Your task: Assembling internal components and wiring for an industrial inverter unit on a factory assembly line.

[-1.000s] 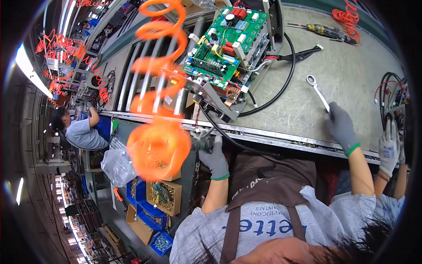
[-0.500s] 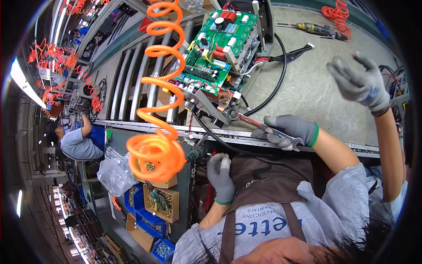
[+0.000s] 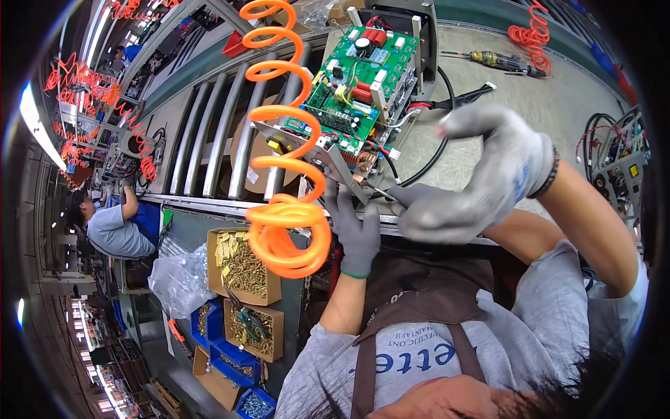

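Note:
My left hand (image 3: 354, 234), in a grey glove with a green cuff, reaches up to the lower edge of a metal panel (image 3: 336, 166). Its fingers are stretched out and its thumb stands apart. The panel is part of a unit with a green circuit board (image 3: 380, 59). Low beside that panel, my right hand (image 3: 417, 195) is closed round a wrench (image 3: 379, 190), of which only a short metal length shows. A co-worker's gloved hand (image 3: 495, 164), with a bracelet at its wrist, is blurred and covers much of my right hand.
An orange coiled hose (image 3: 289, 237) hangs before the unit. Metal rollers (image 3: 216, 140) lie to the left. Cartons of brass screws (image 3: 244, 269) and blue bins (image 3: 234, 363) stand lower left. A screwdriver (image 3: 506, 61) lies at the back; another unit (image 3: 621, 178) stands right.
My left hand has risen to the panel. My right hand has moved a little left with the wrench. The co-worker's hand has swung down and left, in front of my right hand.

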A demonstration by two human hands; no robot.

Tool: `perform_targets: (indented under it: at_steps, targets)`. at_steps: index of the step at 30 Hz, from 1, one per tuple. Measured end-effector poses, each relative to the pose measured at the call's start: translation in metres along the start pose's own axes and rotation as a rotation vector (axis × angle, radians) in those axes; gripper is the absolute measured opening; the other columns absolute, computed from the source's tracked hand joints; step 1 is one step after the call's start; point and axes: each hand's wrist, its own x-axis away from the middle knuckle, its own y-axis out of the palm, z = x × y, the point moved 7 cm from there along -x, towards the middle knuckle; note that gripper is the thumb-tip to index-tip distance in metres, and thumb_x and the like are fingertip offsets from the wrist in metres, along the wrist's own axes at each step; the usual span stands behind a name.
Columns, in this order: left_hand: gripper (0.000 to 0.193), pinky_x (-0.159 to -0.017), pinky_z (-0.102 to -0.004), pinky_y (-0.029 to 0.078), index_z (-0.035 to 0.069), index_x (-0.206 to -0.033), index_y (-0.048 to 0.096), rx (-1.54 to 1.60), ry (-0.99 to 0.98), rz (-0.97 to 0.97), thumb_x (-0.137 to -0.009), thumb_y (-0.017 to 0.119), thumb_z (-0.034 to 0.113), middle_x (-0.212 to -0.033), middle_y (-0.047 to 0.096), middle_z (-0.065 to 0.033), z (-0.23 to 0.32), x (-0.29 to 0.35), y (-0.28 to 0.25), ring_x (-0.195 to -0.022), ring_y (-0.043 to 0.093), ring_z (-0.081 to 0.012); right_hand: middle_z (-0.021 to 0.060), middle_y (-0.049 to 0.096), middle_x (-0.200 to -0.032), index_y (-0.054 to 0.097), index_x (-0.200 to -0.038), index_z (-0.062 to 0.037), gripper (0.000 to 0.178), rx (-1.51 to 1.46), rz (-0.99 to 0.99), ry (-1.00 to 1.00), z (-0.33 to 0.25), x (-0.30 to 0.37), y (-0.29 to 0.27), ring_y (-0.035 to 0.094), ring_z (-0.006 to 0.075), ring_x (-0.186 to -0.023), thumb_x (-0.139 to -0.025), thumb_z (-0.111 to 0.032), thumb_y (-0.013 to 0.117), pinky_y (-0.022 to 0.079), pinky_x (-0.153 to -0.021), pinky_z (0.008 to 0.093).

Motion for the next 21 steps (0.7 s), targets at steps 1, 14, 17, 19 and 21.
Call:
perform_targets:
  at_steps: [1,14,17,19,21]
  targets:
    - [0.054,-0.104,-0.0461,0.034,-0.003,-0.125,0.047,-0.023,0.046,-0.04,-0.077,0.062,0.019,-0.134,0.042,-0.0255,0.006,0.017,0.002,-0.127,0.039,-0.041,0.021,0.039,-0.127,0.036,-0.126,0.0138,0.065,0.523,0.164,-0.276,0.002,0.008,-0.021,0.036,0.0303,-0.124,-0.073,-0.012,0.065,0.031,-0.107,0.038]
    - [0.058,-0.102,-0.0442,0.037,-0.001,-0.126,0.048,0.184,-0.118,0.151,-0.077,0.067,0.022,-0.131,0.047,-0.0235,-0.127,0.09,0.014,-0.123,0.045,-0.0363,0.0154,0.049,-0.135,0.048,-0.128,0.0044,0.064,0.691,0.396,-0.719,-0.104,-0.084,-0.034,0.045,0.0252,-0.127,-0.071,-0.009,0.075,0.03,-0.114,0.0391]
    - [0.059,-0.102,-0.0438,0.037,-0.001,-0.127,0.048,0.249,-0.174,0.214,-0.077,0.068,0.022,-0.13,0.048,-0.0232,-0.16,0.097,0.027,-0.121,0.047,-0.0356,0.0126,0.052,-0.11,0.047,-0.117,-0.004,0.051,0.72,0.352,-0.354,-0.135,-0.106,0.009,0.053,0.0244,-0.105,-0.077,-0.028,0.067,0.041,-0.095,0.0371]
    - [0.059,-0.101,-0.0435,0.038,0.0,-0.127,0.048,0.308,-0.209,0.244,-0.077,0.069,0.022,-0.129,0.049,-0.0229,-0.178,0.095,0.046,-0.121,0.047,-0.0351,0.0103,0.053,-0.103,0.05,-0.109,-0.0069,0.045,1.008,0.329,-0.058,-0.134,-0.109,0.024,0.054,0.0235,-0.098,-0.077,-0.033,0.068,0.044,-0.09,0.0379]
    - [0.059,-0.101,-0.0432,0.038,0.0,-0.127,0.048,0.345,-0.255,0.288,-0.076,0.069,0.022,-0.128,0.05,-0.0227,-0.196,0.117,0.049,-0.12,0.048,-0.0346,0.0089,0.053,-0.119,0.046,-0.121,-0.0156,0.039,0.192,0.206,-0.363,-0.129,-0.127,0.018,0.05,0.023,-0.11,-0.085,-0.028,0.054,0.041,-0.095,0.037]
